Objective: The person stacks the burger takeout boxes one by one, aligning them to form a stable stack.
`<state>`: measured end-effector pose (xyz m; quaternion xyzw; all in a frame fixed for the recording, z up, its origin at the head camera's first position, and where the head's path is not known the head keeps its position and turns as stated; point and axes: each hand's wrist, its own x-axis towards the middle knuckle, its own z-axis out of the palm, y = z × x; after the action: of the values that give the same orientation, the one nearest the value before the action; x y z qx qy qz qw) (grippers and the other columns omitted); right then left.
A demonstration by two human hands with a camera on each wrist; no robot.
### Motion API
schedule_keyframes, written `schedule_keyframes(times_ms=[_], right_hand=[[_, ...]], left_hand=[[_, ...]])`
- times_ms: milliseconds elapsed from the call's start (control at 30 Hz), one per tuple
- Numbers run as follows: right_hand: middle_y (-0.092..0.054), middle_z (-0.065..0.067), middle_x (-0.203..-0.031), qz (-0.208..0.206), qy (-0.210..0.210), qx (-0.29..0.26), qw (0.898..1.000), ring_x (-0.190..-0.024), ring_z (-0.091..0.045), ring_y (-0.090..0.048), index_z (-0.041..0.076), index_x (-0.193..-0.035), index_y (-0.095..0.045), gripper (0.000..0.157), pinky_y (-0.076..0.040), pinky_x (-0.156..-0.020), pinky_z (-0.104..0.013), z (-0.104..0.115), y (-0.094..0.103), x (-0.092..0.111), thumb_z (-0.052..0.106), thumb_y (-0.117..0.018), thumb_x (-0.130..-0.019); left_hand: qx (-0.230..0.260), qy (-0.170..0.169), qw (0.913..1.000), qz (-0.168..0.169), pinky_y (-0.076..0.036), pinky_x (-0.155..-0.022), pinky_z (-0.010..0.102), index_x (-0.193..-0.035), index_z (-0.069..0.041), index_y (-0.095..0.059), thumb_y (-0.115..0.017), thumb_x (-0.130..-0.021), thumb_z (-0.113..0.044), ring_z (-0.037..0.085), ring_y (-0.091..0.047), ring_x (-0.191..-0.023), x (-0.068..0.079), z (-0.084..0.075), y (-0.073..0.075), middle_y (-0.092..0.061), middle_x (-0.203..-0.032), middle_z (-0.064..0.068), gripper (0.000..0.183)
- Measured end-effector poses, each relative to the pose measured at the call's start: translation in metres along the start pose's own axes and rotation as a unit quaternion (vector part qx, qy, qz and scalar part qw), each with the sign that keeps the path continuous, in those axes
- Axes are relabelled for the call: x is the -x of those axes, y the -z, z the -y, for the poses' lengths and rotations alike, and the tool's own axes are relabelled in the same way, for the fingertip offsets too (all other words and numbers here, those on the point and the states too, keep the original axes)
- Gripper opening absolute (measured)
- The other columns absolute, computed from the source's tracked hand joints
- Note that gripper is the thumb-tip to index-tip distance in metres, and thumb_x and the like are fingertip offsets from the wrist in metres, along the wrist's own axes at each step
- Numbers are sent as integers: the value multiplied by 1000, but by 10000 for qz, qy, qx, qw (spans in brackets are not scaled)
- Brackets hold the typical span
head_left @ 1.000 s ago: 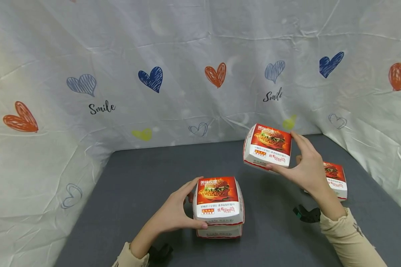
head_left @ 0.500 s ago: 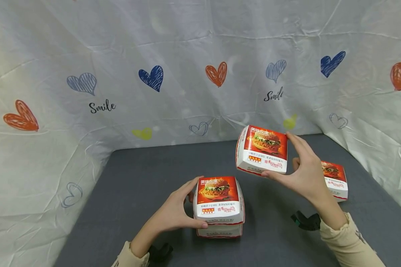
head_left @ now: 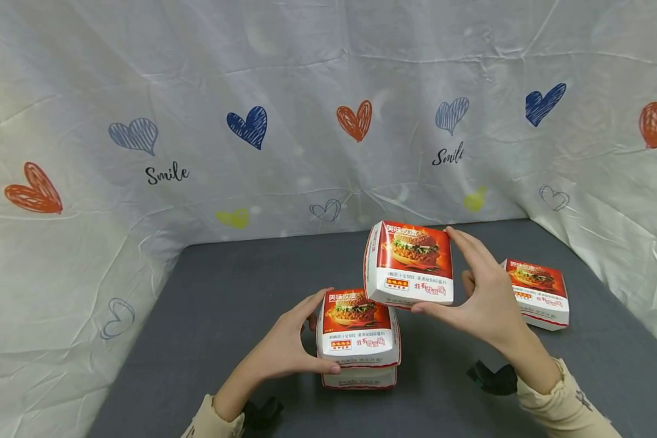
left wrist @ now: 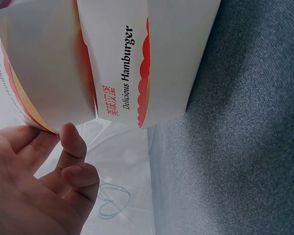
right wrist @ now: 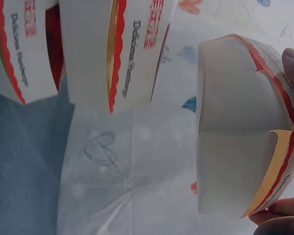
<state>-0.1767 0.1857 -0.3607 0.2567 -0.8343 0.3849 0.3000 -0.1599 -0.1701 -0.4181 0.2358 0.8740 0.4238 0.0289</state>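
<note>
Two white-and-red hamburger boxes are stacked on the table, an upper box (head_left: 353, 328) resting on a lower box (head_left: 360, 379). My left hand (head_left: 285, 350) grips the upper one from its left side, thumb on the front and fingers behind. In the left wrist view the fingertips touch that upper box (left wrist: 44, 63). My right hand (head_left: 490, 298) pinches a third hamburger box (head_left: 416, 264) between thumb and fingers, in the air and slightly tilted. It overlaps the stack's far right corner in the head view. In the right wrist view, this held box (right wrist: 235, 93) is apart from the stack.
Another hamburger box (head_left: 539, 291) stands on the dark grey table (head_left: 241, 286) at the right, behind my right hand. A white curtain (head_left: 290, 176) printed with hearts hangs around the table's back and sides. Dark straps (head_left: 493, 378) sit at both wrists.
My right hand has carried its hamburger box left, nearer to me and toward the stack. The box on the right table side is now more fully seen. My left hand has stayed put.
</note>
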Motion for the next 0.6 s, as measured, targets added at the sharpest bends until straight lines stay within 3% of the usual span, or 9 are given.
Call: schedule_keyframes(times_ms=[133, 500, 600], right_hand=[[-54, -10, -153, 33, 110, -176, 9998, -50, 0, -27, 14, -161, -47, 116, -30, -48, -20, 5, -4, 2, 77, -84, -71], [-52, -9, -155, 441, 253, -525, 9973, -52, 2, -28, 14, -162, -45, 115, -33, -48, -17, 18, -20, 11, 72, -87, -72], [-52, -9, -155, 552, 260, -638, 9961, -60, 0, -38, 14, -162, -45, 114, -34, -47, -16, 22, -25, 13, 71, -87, -72]], left_hand=[[2, -4, 10000, -3, -43, -71, 31, -167, -18, -34, -99, -68, -45, 14, -50, -97, 0, 0, 0, -53, -133, -4, 121], [148, -22, 9999, 8, -47, -73, 32, -167, -15, -33, -100, -69, -43, 14, -53, -97, -1, 2, -2, -54, -139, -1, 121], [135, -38, 9999, -12, -47, -73, 31, -167, -17, -34, -100, -69, -43, 14, -53, -97, -1, 2, -2, -53, -142, -2, 121]])
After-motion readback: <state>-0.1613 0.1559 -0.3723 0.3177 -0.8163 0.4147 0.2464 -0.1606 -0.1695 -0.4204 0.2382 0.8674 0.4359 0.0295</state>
